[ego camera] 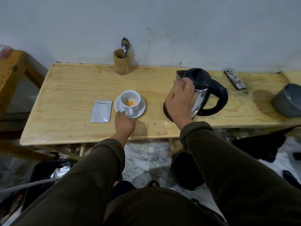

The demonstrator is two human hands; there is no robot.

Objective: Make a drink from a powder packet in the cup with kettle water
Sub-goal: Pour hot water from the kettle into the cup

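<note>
On the tabletop [65,88], the cup [130,99] holds orange powder; the left hand [124,123] pinches its saucer [141,110], the right hand [180,101] lies spread against the kettle [206,88]. Better take the far-right handle, pour slowly.

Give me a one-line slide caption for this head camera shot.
Left hand at the saucer under a powder-filled cup, right hand on the kettle.

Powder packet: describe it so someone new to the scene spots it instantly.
Start at the long wooden table against the wall, then find the white cup on its saucer near the middle. The powder packet lies flat just left of the saucer, the only silvery rectangle there, its top edge torn open.
</note>
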